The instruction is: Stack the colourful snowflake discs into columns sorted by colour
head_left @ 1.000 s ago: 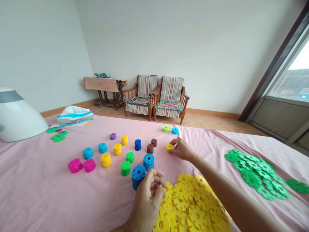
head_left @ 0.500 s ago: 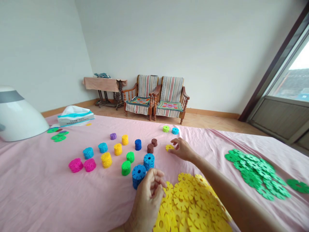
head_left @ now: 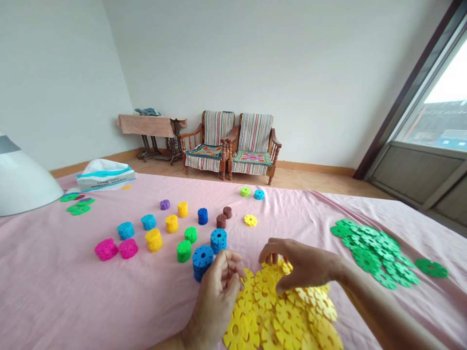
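My right hand point(head_left: 297, 265), palm down, hovers over a pile of yellow snowflake discs point(head_left: 288, 316), its thumb and bent fingers apart with nothing between them. At the pile's left edge, my left hand point(head_left: 219, 296) is loosely curled, thumb apart from the fingers, and no piece shows in it. Right beside its fingers stand two blue disc stacks, a nearer one point(head_left: 203, 262) and a farther one point(head_left: 219, 240). A small yellow disc stack point(head_left: 250, 220) lies on the pink cloth beyond my hands, near two brown stacks point(head_left: 221, 221).
Several small stacks, among them pink point(head_left: 106, 249), green point(head_left: 184, 251) and yellow point(head_left: 153, 240), stand to the left. Green discs point(head_left: 375, 250) are heaped at the right. A tissue pack point(head_left: 105, 176) and a white appliance point(head_left: 25, 184) are at the far left.
My right hand has left the small yellow stack and drawn back toward me over the yellow pile. My left hand has stayed by the blue stacks. The view has shifted slightly.
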Action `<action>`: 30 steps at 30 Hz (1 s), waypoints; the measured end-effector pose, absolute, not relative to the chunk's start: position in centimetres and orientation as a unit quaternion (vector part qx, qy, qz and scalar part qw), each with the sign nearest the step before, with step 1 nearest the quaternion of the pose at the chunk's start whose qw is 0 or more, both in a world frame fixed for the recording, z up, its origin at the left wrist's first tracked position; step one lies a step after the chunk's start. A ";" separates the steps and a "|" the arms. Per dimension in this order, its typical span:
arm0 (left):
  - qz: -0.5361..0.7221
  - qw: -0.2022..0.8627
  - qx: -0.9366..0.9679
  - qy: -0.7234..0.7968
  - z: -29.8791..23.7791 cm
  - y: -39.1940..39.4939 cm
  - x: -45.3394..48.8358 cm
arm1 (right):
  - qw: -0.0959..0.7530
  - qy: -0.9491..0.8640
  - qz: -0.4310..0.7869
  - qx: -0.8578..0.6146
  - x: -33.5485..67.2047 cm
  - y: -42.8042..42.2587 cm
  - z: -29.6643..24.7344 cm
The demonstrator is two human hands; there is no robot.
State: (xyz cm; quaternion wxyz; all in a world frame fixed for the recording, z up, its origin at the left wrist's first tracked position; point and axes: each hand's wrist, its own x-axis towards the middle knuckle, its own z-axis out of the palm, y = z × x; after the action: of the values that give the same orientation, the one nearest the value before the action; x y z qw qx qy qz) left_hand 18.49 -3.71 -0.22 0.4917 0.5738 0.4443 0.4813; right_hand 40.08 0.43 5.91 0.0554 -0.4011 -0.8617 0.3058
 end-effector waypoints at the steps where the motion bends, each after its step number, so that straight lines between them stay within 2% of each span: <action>1: 0.480 0.493 0.574 0.444 -0.1 -3.7 18.5 | 0.056 -0.869 0.300 -0.391 39.8 0.2 5.9; 16: 0.478 0.494 0.572 0.448 -0.2 -3.7 18.5 | 0.084 -0.883 0.245 -0.390 38.0 -0.1 5.5; 20: 0.476 0.490 0.583 0.440 -0.4 -3.7 18.5 | 0.155 -0.868 0.231 -0.412 38.4 1.9 5.0; 24: 0.480 0.494 0.576 0.441 -0.5 -3.7 18.4 | 0.254 -0.809 0.171 -0.501 38.5 5.8 3.2; 30: 0.481 0.504 0.568 0.438 -0.6 -3.7 18.4 | 0.308 -0.755 0.134 -0.563 37.4 10.1 0.1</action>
State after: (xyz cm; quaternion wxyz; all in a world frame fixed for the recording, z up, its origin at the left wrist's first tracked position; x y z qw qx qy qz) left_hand 18.36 -3.66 -0.62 0.5045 0.5678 0.4381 0.4808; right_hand 37.35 10.08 0.14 0.3085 -0.5630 -0.7550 0.1340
